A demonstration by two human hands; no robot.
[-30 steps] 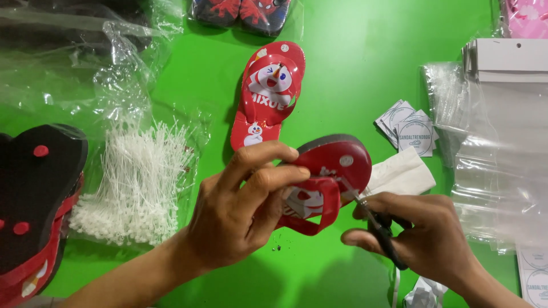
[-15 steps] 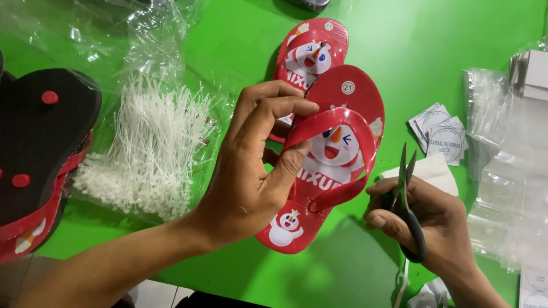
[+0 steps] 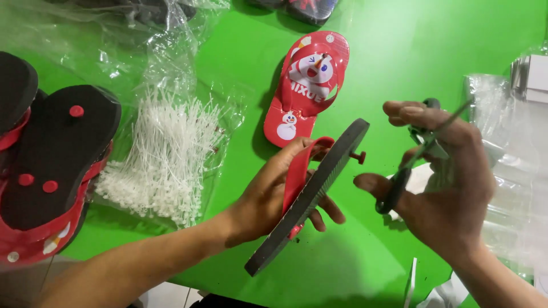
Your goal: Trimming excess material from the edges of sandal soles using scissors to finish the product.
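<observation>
My left hand (image 3: 274, 197) grips a small red flip-flop (image 3: 311, 191) held on edge above the green table, its dark sole facing right and a red strap plug sticking out near the top. My right hand (image 3: 442, 182) holds small thread scissors (image 3: 416, 157) just right of that sole, not touching it. A matching red flip-flop (image 3: 308, 85) with a cartoon snowman print lies flat on the table beyond my left hand.
A heap of white plastic tag ties (image 3: 165, 154) lies on clear plastic at left. Stacked flip-flops with black soles up (image 3: 54, 165) sit at the far left edge. Clear plastic bags (image 3: 508, 171) and a white box (image 3: 534, 77) are at right. More flip-flops (image 3: 302, 8) lie at the top edge.
My left hand has turned the flip-flop from printed face up to edge-on, sole toward the right. My right hand with the scissors has risen and moved right, away from the strap.
</observation>
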